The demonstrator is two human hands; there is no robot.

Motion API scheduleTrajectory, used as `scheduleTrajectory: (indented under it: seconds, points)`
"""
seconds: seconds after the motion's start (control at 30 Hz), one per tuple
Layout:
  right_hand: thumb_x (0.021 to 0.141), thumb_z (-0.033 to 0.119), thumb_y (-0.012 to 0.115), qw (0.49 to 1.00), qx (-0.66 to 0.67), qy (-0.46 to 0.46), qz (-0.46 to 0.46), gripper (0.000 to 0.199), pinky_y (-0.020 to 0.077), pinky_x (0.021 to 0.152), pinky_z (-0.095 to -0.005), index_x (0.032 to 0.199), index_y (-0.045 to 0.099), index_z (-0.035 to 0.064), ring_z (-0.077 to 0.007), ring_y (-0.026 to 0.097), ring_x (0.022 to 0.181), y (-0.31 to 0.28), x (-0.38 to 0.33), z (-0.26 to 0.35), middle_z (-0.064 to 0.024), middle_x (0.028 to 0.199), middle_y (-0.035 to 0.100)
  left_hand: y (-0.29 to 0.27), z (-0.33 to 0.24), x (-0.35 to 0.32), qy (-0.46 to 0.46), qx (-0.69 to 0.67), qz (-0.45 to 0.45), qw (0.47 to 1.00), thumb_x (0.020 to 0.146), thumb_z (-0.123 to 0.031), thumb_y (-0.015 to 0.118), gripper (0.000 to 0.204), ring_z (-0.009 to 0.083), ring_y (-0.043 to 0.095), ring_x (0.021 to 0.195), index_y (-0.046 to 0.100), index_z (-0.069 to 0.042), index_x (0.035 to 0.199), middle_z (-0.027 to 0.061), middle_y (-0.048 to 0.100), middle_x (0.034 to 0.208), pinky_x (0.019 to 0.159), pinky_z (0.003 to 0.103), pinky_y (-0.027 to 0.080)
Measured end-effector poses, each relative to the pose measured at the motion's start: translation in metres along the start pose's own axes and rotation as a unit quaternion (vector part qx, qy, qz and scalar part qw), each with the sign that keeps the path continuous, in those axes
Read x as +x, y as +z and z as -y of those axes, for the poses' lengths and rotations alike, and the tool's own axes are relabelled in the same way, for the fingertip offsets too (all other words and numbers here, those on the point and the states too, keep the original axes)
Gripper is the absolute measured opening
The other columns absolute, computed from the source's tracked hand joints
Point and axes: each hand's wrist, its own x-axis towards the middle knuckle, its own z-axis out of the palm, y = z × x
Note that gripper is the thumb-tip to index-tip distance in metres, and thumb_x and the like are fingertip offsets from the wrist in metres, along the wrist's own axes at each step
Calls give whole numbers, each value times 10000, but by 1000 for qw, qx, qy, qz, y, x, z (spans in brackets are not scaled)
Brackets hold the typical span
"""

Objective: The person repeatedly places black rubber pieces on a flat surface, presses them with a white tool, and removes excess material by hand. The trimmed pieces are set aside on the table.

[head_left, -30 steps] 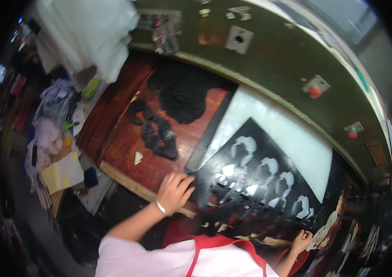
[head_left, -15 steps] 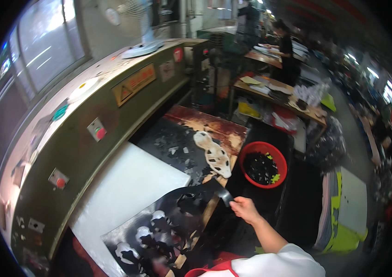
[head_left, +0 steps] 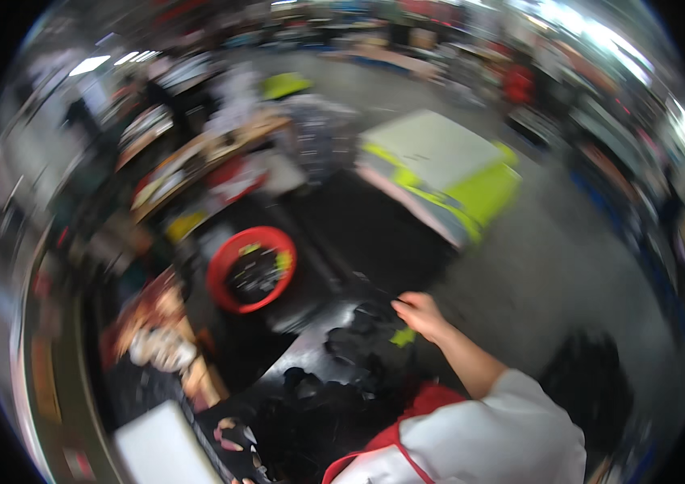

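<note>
My right hand [head_left: 419,313] is closed on the edge of a large black sheet [head_left: 310,355] with cut-out holes. Blurred by motion, the sheet stretches from that hand down to the left, passing in front of my red apron. A skin-coloured sliver at the lower edge, beside the sheet's near end, may be my left hand [head_left: 239,481]; its fingers cannot be made out. Beyond the sheet stands a red bowl [head_left: 217,282] holding small black and yellow-green pieces. A yellow-green scrap [head_left: 403,337] shows close to my right hand.
A white board [head_left: 161,448] lies at the lower left, beside a green machine [head_left: 68,387]. Past it is an off-white piece with holes [head_left: 161,347]. A stack of sheets with yellow-green edges [head_left: 431,145] stands ahead. Cluttered worktables [head_left: 254,129] are farther left.
My view has swung to the right. The black sheet has been drawn away from the white board toward the right, with my right hand still gripping its edge.
</note>
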Motion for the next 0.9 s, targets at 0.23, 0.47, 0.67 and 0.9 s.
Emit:
scheduleTrajectory:
  seconds: [0.23, 0.47, 0.67, 0.9]
  points:
    - [918, 178, 646, 951, 161, 36, -260, 208, 323, 449, -238, 897, 645, -30, -72, 445, 555, -190, -47, -85, -6, 680, 538, 167, -74, 22, 252, 179, 175, 935, 964, -310, 601, 516, 348, 553, 1182, 535, 92, 1281, 255, 577, 1285, 1063, 384, 404]
    - [907, 170, 644, 745, 184, -1, -642, 173, 357, 454, -260, 848, 659, 8, -78, 461, 525, -394, -260, -163, 7, 634, 552, 442, -174, -111, 552, 66, 467, 687, 968, -157, 556, 338, 297, 588, 1061, 566, 83, 1205, 209, 632, 1149, 943, 383, 458]
    - [948, 156, 621, 483, 65, -160, -858, 125, 328, 404, -220, 865, 619, 63, -41, 420, 467, -440, -494, -95, 42, 611, 494, 617, -225, -332, 589, -30, 698, 406, 984, -108, 488, 230, 201, 554, 893, 543, 67, 1122, 153, 619, 1041, 800, 326, 452]
    - [1014, 118, 473, 369, -163, -162, -901, 74, 424, 517, -246, 1042, 502, 56, -102, 478, 565, -403, -580, -97, -27, 690, 504, 702, -179, -623, 553, -139, 776, 269, 991, -230, 557, 224, 123, 453, 747, 548, -7, 1016, 52, 513, 805, 682, 293, 413]
